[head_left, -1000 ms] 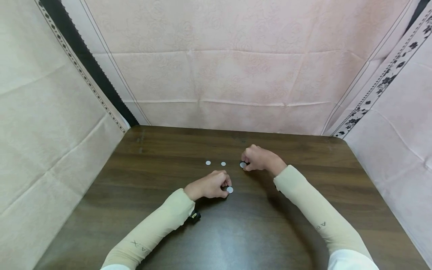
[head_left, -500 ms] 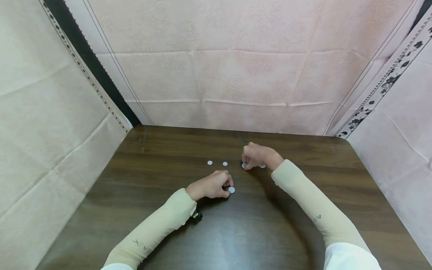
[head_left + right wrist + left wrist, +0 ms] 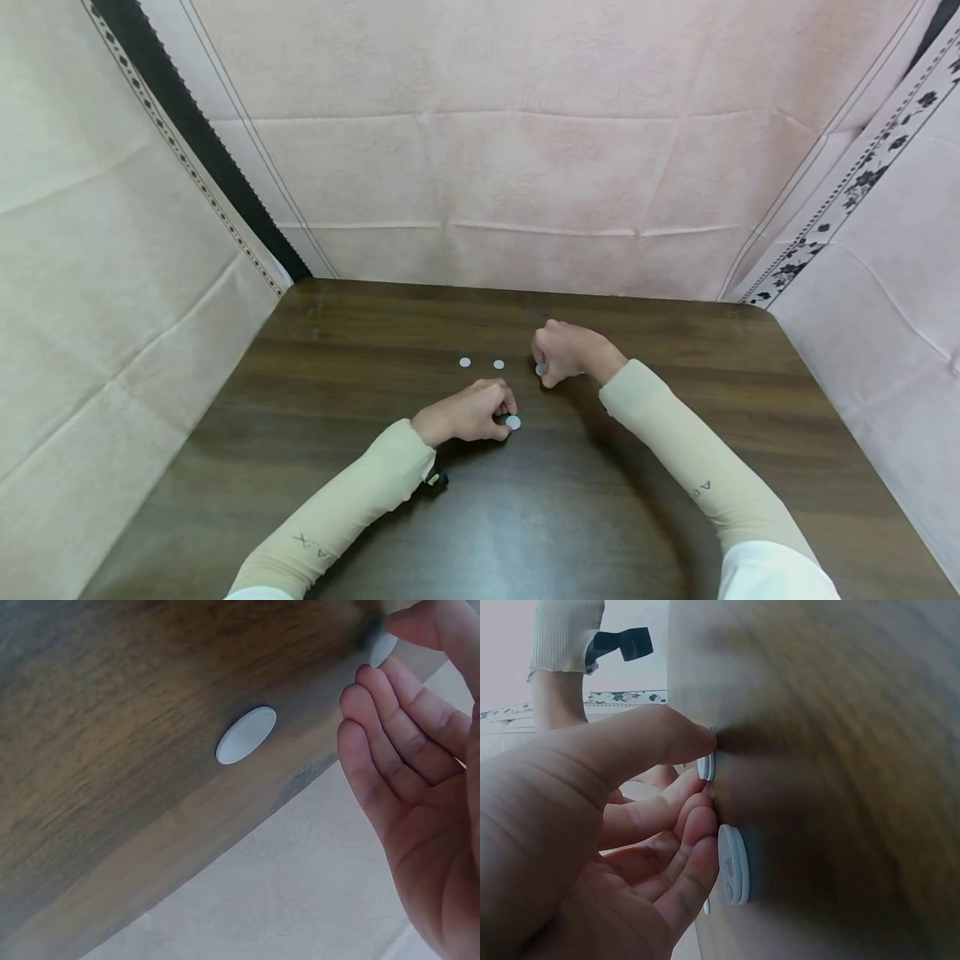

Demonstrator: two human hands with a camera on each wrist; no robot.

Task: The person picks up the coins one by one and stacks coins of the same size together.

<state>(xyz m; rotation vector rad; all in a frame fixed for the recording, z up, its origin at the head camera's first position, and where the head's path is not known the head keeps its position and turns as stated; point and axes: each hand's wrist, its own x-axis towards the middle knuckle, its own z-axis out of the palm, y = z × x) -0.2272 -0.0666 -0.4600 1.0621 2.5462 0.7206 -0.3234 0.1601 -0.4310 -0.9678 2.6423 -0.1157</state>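
My left hand (image 3: 471,411) is low over the dark wooden table (image 3: 390,533), pinching a small flat white disc (image 3: 513,422) between thumb and finger. In the left wrist view this disc (image 3: 707,765) shows edge-on under the thumb. Farther back, my right hand (image 3: 566,354) pinches another white disc (image 3: 541,368), partly covered by its fingers. Two more discs lie flat to the left of that one: a left disc (image 3: 465,362) and a middle disc (image 3: 498,364). A loose white disc (image 3: 246,735) lies beside the right fingers in the right wrist view; the head view mostly hides it behind the wrist.
Pale cloth (image 3: 525,183) hangs behind the table's back edge, with more cloth at both sides. Pale sleeves cover both forearms. A black strap device (image 3: 435,479) sits under the left wrist. Faint marks in the left wrist view appear on the near disc (image 3: 735,866).
My right hand has shifted slightly left, its fingers covering more of its disc. The disc behind the right wrist showed half a second ago and is now nearly hidden. My left hand stays put.
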